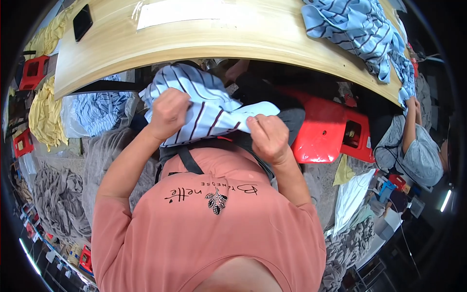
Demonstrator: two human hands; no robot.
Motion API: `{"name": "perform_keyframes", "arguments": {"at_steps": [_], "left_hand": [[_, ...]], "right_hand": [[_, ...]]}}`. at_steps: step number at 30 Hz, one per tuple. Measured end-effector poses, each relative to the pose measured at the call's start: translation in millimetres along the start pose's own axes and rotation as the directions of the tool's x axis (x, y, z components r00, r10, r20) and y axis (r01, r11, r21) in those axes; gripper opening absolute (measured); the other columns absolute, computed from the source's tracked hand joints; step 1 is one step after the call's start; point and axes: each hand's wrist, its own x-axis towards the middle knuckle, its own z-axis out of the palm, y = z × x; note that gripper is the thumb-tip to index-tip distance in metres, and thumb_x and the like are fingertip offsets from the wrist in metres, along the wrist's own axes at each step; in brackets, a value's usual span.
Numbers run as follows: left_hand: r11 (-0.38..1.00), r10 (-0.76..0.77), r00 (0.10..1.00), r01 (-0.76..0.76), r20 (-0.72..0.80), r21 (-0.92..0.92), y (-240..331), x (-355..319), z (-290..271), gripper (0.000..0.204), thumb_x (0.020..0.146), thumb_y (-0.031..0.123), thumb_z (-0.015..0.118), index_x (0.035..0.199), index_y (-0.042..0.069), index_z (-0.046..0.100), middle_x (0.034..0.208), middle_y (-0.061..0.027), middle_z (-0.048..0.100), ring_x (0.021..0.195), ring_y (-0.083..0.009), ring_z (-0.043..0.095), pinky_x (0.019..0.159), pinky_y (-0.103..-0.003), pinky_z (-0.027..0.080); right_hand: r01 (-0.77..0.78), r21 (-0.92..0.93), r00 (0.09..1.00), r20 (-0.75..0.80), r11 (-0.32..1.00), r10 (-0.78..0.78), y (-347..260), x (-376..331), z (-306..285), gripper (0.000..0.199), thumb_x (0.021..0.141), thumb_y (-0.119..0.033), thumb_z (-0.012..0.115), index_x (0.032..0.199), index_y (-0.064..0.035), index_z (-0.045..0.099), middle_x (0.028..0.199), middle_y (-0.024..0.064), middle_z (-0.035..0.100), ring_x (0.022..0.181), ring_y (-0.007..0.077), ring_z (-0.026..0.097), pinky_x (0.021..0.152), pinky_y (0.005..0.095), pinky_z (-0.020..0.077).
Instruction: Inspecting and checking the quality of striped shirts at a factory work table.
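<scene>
Here, left hand (168, 111) and right hand (266, 135) each grip the striped cloth (204, 104) with fingers clenched, below the table (194, 44) edge.

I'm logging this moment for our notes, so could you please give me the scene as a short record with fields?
Left hand: left hand closed in a grip on the striped cloth, at its left part
Right hand: right hand pinching the same cloth at its right edge
Cloth: white with dark stripes, bunched, held in front of the chest, below the table edge
Table: wooden table ahead, with a black phone and a blue striped garment on it
Nearby: red stool; another person at right
</scene>
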Motion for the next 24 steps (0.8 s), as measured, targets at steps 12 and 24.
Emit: {"name": "perform_keyframes", "arguments": {"at_steps": [12, 24], "left_hand": [[0.91, -0.331, 0.776, 0.413, 0.537, -0.036, 27, -71, 17, 0.008, 0.079, 0.009, 0.057, 0.078, 0.001, 0.056, 0.072, -0.0143, 0.056, 0.061, -0.0327, 0.054, 0.054, -0.036, 0.043], [0.854, -0.471, 0.717, 0.516, 0.515, 0.062, 37, -40, 53, 0.023, 0.067, 0.011, 0.067, 0.085, 0.001, 0.057, 0.083, -0.0148, 0.056, 0.064, -0.0313, 0.058, 0.059, -0.036, 0.046]], "right_hand": [[-0.651, 0.237, 0.632, 0.696, 0.721, 0.341, 14, -71, 56, 0.017, 0.07, -0.004, 0.057, 0.086, -0.0021, 0.058, 0.079, 0.0126, 0.057, 0.071, 0.0257, 0.055, 0.064, 0.0331, 0.0449], [-0.801, 0.58, 0.597, 0.758, 0.149, 0.263, 1, -51, 85, 0.053, 0.065, -0.017, 0.072, 0.112, -0.0029, 0.052, 0.089, 0.014, 0.061, 0.073, 0.0187, 0.056, 0.069, 0.0306, 0.0445]]}}
